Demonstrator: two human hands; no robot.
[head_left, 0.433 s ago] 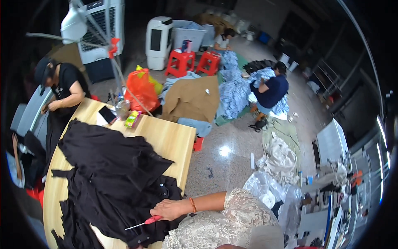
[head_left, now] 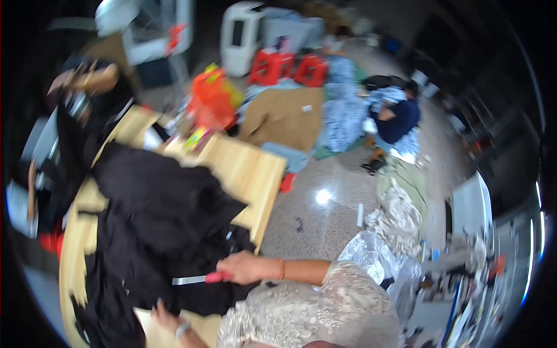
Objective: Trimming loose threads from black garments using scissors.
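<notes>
My right hand (head_left: pixel 245 268) is closed around the red handle of a tool (head_left: pixel 217 277) with a long, thin metal blade that points left. Its exact kind is hard to make out. Beneath the blade lies a heap of black garments (head_left: pixel 165 185), with small light dots like buttons near its right side. My left hand (head_left: pixel 166 319), a light band at its wrist, is by the near edge of the black cloth, over the pale wooden table (head_left: pixel 232 156). Its fingers look apart and hold nothing that I can see, though blurred.
An orange plastic bag (head_left: pixel 212 101) stands beyond the table, next to brown cloth (head_left: pixel 284 119). Red stools (head_left: pixel 271 68) are behind. A co-worker (head_left: pixel 98 98) handles dark cloth at the far left; another (head_left: pixel 397 119) sits among blue fabric. Clear plastic (head_left: pixel 371 255) lies to the right.
My left hand has come into view at the lower edge. My right hand and the tool have risen slightly in the picture. The whole view has shifted and blurred.
</notes>
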